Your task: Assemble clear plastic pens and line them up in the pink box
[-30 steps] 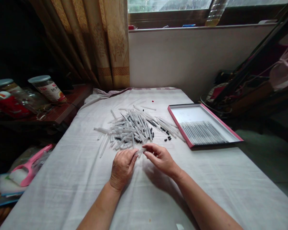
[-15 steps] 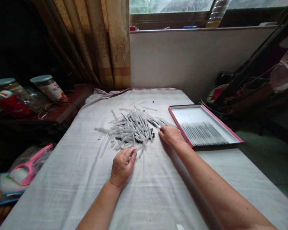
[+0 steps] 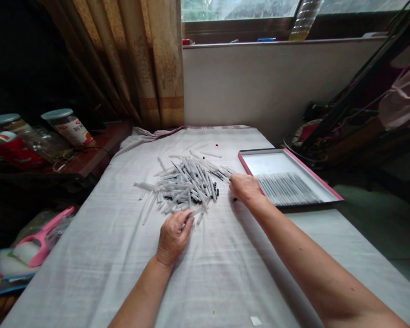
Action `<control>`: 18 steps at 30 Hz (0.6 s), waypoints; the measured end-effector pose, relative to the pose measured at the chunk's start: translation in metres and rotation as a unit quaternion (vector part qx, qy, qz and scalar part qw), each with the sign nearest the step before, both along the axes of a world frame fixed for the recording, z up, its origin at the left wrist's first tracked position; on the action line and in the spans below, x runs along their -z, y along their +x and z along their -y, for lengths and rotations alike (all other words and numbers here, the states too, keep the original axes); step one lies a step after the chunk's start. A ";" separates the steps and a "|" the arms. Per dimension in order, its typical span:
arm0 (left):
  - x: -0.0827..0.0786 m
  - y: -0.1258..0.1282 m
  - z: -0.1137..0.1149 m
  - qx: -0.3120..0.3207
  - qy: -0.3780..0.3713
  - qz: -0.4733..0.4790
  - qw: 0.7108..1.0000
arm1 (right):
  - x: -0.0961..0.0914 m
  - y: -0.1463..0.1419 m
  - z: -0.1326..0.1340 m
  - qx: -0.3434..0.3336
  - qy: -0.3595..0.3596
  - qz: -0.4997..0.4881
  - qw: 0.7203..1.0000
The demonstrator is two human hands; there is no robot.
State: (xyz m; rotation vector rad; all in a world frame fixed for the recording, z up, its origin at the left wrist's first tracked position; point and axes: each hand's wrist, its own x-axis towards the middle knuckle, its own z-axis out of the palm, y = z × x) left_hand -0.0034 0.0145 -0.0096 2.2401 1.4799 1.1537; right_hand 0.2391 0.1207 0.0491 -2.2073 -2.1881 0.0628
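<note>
A heap of translucent pen barrels, mixed with dark refills and small black caps, lies on the white cloth. My left hand is closed at the heap's near edge, with a translucent pen barrel between thumb and forefinger. To the right of the heap, my right hand has its fingers drawn together close to the cloth; what they hold is hidden. A small black cap lies just below its fingers. Beside that hand stands a shallow pink-edged box, with a row of pens laid side by side in it.
The cloth-covered table bears a tiny red piece at the far side and a white scrap near me. Jars stand on a wooden surface at left, above pink-handled scissors. A patterned curtain hangs behind.
My right hand has shifted slightly up and to the right, and a small black cap now shows on the cloth below it. My left hand has stayed in place.
</note>
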 end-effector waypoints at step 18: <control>0.005 0.000 -0.002 -0.004 0.020 -0.022 1.000 | 0.020 -0.011 0.078 0.147 0.240 -0.779 0.561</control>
